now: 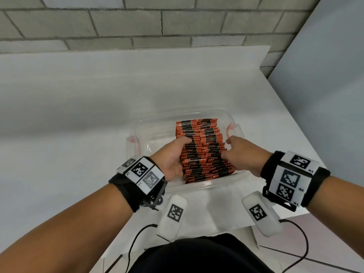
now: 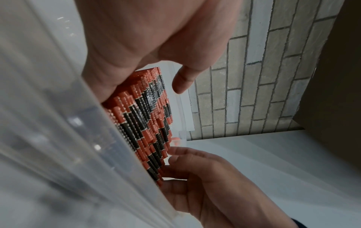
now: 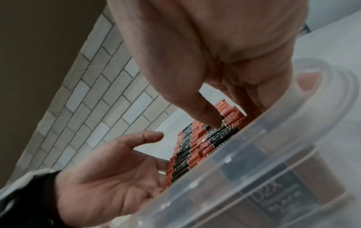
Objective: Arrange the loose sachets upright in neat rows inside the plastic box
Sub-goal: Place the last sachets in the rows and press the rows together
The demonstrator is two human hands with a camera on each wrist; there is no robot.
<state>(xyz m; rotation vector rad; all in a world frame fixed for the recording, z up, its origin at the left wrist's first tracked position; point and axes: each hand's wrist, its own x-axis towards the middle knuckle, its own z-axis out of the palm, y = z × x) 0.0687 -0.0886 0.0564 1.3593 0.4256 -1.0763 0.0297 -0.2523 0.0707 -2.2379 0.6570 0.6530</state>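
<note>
The box (image 1: 137, 127) sits near the desk's (image 1: 78, 115) front edge, towards the right front corner, with a broad stretch of bare desk to its left and behind it up to the brick wall (image 1: 137, 22). The desk's right edge runs close past the box's right side, leaving only a narrow strip there.

Inside the box the sachets (image 1: 202, 150), orange and black, stand on edge in two packed rows that fill its right half from back wall to front wall. The left half of the box shows bare clear floor. The rows are ragged, with tops stepped and some sachets leaning.

The left hand (image 1: 173, 156) reaches into the box from the front and lies against the left flank of the rows, thumb on top of the sachets, fingers (image 3: 162, 166) straight and flat along the side. The right hand (image 1: 244, 154) is at the right flank, between the rows and the box's right wall, its fingers (image 2: 179, 155) bent with their tips touching the sachet edges and its thumb pressing on the tops; they clasp no single sachet that can be seen.

An orange latch (image 1: 232, 129) stands on the box's right rim just behind the right hand, and another (image 1: 132, 139) on the left rim. Both wrists carry black bands with white marker tags.
</note>
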